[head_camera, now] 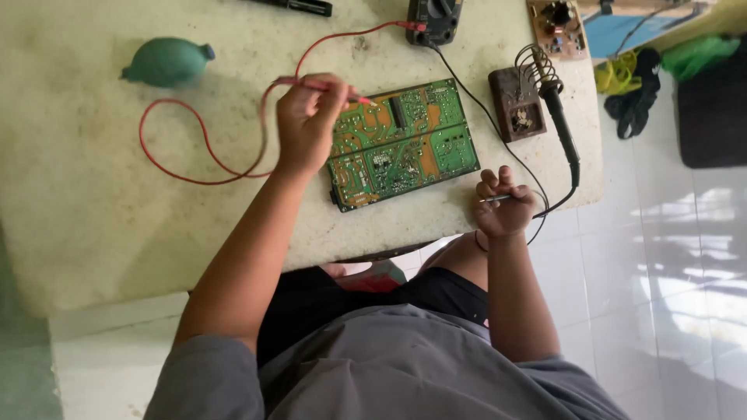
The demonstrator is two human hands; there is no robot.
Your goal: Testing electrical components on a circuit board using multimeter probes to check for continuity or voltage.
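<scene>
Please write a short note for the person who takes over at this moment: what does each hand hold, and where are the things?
Left hand: holds the red probe, tip on the green circuit board.
Right hand: closed on a thin metal-tipped tool, off the board, at the table edge.
Multimeter sits at the far edge, red lead looped on the table.
Soldering iron rests in its stand.
What is done or left cannot be told.

A green circuit board point(403, 145), a red probe lead point(204, 159), a teal rubber bulb point(166, 61).
</scene>
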